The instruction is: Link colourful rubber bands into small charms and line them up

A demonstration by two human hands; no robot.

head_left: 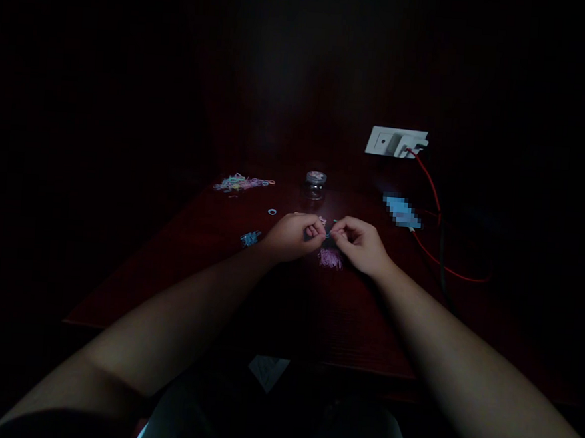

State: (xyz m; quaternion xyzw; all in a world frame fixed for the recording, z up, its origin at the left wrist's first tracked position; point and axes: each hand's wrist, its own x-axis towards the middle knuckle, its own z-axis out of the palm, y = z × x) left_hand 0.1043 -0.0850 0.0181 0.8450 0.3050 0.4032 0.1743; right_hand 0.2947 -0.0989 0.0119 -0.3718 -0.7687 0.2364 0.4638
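Observation:
My left hand (pixel 298 236) and my right hand (pixel 358 243) meet above the middle of the dark red table, fingertips pinched and almost touching. Between them shows a small blue rubber band (pixel 327 235), which both hands appear to grip. Just below the fingers lies a pile of purple rubber bands (pixel 330 258). A smaller heap of blue rubber bands (pixel 250 238) is left of my left wrist. Behind my fingers sit a few pink bands (pixel 322 220), partly hidden. One loose pale band (pixel 271 211) lies farther left.
A mixed-colour pile of bands (pixel 239 183) lies at the back left. Beyond my hands stands a small lidded clear jar (pixel 315 186). At right, a blurred-out phone (pixel 402 211) connects by a red cable (pixel 432 182) to a charger in the wall socket (pixel 383 140).

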